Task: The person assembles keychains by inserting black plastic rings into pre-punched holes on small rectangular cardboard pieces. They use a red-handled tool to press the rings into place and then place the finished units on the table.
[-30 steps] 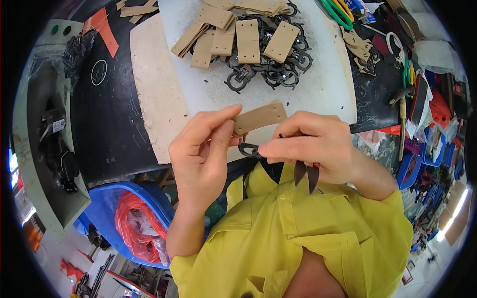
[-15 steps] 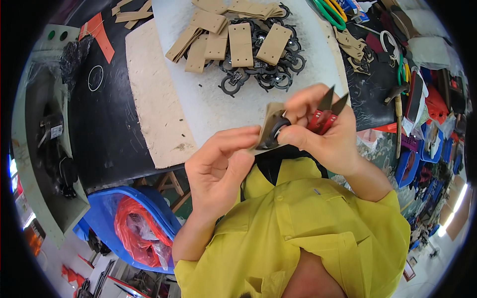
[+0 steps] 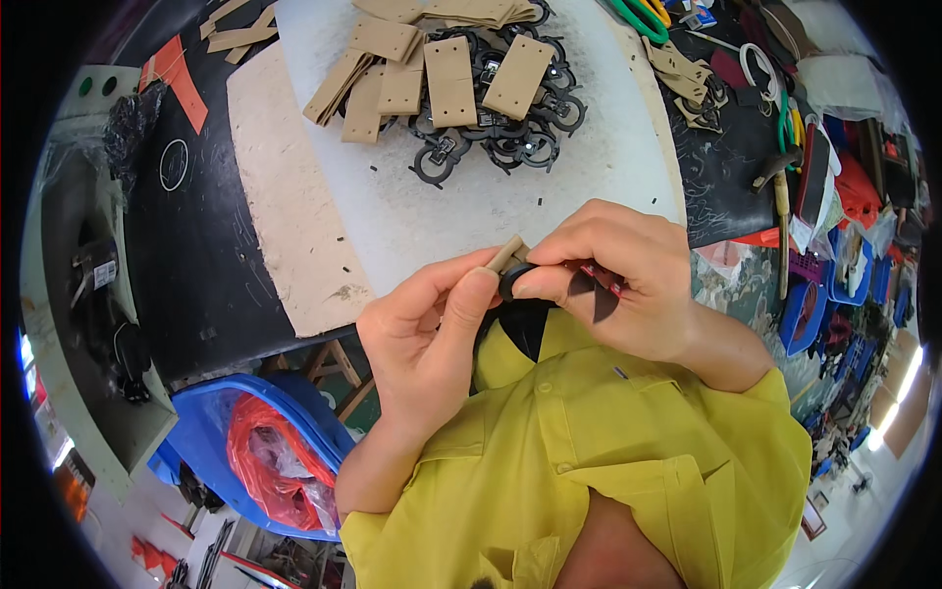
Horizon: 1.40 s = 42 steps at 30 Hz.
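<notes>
A folded beige strap piece [image 3: 507, 255] is pinched between the thumb and fingers of my left hand [image 3: 422, 324]. Against it sits a black ring-shaped part [image 3: 512, 283], which the thumb and forefinger of my right hand [image 3: 628, 280] grip. Tucked in the same right hand is a pair of thread snips [image 3: 595, 293] with red handles, blades pointing down toward my shirt. How far the ring passes into the fold is hidden by my fingers. Beyond my hands, beige strap pieces with small holes [image 3: 451, 83] lie on a heap of black ring parts [image 3: 437, 157].
A white sheet [image 3: 422, 216] and a pale board [image 3: 285, 206] lie on the black table [image 3: 186, 255]. At lower left stands a blue bin [image 3: 211, 432] holding red plastic. More beige straps [image 3: 677, 79] and cords rest at the right.
My right hand has turned, so the snips' blades swing from pointing up to pointing down. The strap has tilted with the ring part, and both hands have drawn closer together.
</notes>
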### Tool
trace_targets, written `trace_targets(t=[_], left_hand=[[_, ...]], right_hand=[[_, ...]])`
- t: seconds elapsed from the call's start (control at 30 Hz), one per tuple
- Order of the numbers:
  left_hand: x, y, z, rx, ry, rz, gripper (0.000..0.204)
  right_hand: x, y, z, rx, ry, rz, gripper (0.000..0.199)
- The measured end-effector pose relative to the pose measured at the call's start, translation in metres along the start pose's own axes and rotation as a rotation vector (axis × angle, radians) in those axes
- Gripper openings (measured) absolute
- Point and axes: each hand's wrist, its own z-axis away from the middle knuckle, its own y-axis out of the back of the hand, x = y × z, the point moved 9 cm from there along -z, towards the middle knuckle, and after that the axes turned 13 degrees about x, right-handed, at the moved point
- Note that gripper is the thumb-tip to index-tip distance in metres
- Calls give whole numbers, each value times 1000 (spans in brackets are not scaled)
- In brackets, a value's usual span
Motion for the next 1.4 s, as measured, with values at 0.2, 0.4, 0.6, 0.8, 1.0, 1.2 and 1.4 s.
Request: trace_targets(t=[0.2,0.4,0.6,0.8,1.0,1.2,1.4], left_hand=[[14,-8,0,-89,-288,-131,26],[1,-5,-3,-40,-85,141,29],[-8,1,-14,67,12,251,28],[-6,2,-11,27,-39,193,31],[-18,12,-21,87,220,303,31],[-16,17,-17,37,178,5,25],[-17,1,-15,-43,268,40,21]], right_hand=[[24,-7,2,-84,-382,-161,21],[41,-26,15,-224,-767,-536,18],[37,-24,10,-247,-544,-314,17],[28,-25,7,-202,-436,-244,10],[-30,-5,11,44,727,183,32],[3,9,-12,30,47,71,20],[37,-15,2,-180,-338,-175,22]])
